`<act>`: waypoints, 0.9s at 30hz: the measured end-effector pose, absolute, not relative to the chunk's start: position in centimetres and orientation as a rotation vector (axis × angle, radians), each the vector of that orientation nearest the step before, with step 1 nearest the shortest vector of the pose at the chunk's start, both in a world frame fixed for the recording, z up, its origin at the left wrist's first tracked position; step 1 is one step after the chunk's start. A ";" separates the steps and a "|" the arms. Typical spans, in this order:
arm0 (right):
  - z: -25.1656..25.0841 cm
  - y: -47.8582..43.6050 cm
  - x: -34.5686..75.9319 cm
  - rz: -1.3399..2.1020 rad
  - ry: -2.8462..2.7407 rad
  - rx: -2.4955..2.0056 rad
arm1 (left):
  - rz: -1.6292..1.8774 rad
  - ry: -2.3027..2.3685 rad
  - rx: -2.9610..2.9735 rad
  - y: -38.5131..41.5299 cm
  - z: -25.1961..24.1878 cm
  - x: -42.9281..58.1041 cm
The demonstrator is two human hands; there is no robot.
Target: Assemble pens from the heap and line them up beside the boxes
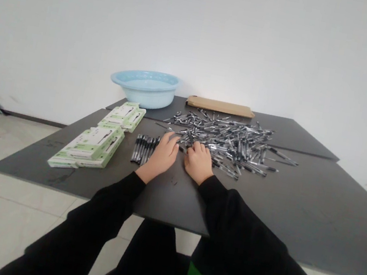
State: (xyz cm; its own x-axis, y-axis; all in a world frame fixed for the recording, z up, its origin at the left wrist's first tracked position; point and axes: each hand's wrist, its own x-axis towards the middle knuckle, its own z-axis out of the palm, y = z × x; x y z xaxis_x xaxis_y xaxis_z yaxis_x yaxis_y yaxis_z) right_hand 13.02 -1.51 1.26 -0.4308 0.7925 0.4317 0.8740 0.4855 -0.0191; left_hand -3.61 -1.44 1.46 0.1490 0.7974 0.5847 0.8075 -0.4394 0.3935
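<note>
My left hand point(164, 154) is at the right end of a neat row of black pens point(141, 149) lying side by side. Its fingers are bent, and what they hold is hidden. Close by, my right hand point(199, 162) is curled at the near left edge of a loose pile of pens point(235, 139). A dark pen point(182, 149) shows in the gap between my hands, its end reaching the right hand's fingers. The pens in the pile have clear barrels and dark ends and point in many directions.
Left of the row lie green-and-white boxes in a near stack point(96, 141) and a far stack point(124, 115). A light blue basin point(147, 91) stands behind them. Flat brown cardboard point(220, 106) lies by the wall, at the back of the dark table point(301, 209).
</note>
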 end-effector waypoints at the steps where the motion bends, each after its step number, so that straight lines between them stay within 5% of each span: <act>1: 1.3 -1.6 13.1 -0.294 -2.350 -1.401 | -1.184 -1.662 -2.378 -1.0 1.8 -3.1; 11: 1.5 -1.0 13.0 -0.297 -2.416 -1.391 | -1.067 -1.982 -2.242 -0.7 3.4 -0.8; 27: 2.5 -1.0 13.5 -0.291 -2.169 -1.543 | -1.366 -1.943 -2.155 -1.8 4.3 -1.8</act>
